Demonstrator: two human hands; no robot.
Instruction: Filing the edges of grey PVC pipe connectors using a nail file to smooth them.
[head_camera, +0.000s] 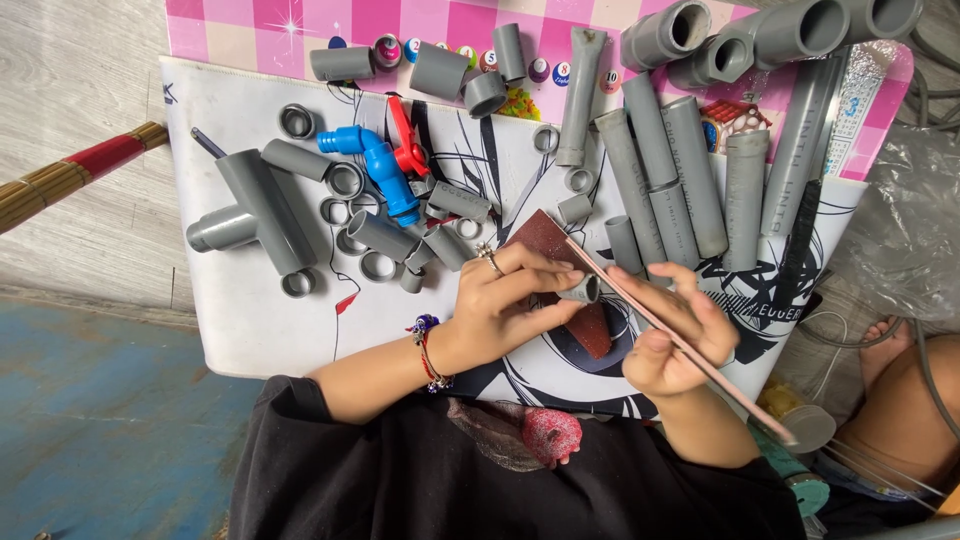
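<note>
A large grey pipe tee (258, 212) lies near the left edge of the white printed mat (235, 320), with loose grey rings (345, 180) and a blue elbow fitting with a red valve handle (385, 165) just to its right. Toward the mat's middle, the left hand (500, 300), wearing a ring and a beaded bracelet, is closed around a short grey pipe piece (582, 290), thumb and fingertips pinching it so its open round end faces right. The piece is small, stubby and hollow, and sits above a dark reddish sheet of sandpaper (570, 300) lying on the mat. Just right of it, the right hand (672, 338) is wrapped around a long, thin pinkish rod (680, 340) that runs diagonally from the upper left, passing close by the piece's open end, down past the mat's bottom right corner. Longer grey pipe lengths (680, 170) lie side by side along the mat's upper right, beyond both hands.
</note>
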